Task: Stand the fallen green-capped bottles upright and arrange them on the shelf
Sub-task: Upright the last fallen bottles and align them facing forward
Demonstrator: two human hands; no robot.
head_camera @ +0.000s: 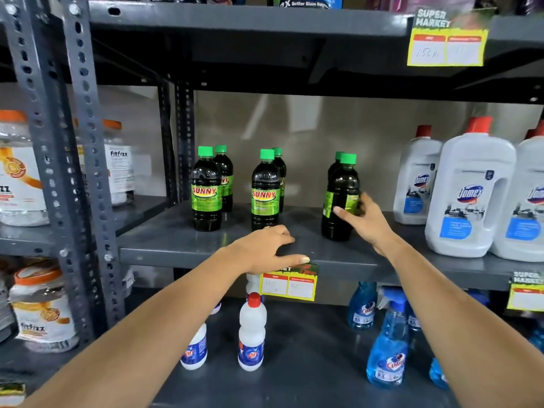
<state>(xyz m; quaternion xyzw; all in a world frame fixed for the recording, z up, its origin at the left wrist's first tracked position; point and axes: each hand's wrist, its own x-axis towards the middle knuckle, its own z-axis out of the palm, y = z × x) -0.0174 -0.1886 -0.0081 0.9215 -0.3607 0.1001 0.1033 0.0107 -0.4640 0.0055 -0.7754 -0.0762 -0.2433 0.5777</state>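
Note:
Several dark green-capped Sunny bottles stand upright in pairs on the grey shelf point(182, 245). The left front bottle point(206, 191) hides part of one behind it, and so does the middle front bottle point(265, 192). My right hand point(365, 219) wraps its fingers around the right front bottle point(340, 198), which stands upright with its label turned to the left; another green cap shows just behind it. My left hand point(270, 245) rests on the shelf's front edge below the middle bottle, fingers spread, holding nothing.
Large white Domex jugs point(471, 195) with red caps stand close to the right of the held bottle. Fitfizz jars point(20, 172) fill the left rack. Below are small white bottles point(251, 334) and blue spray bottles point(388, 343). A price tag point(288, 285) hangs from the shelf edge.

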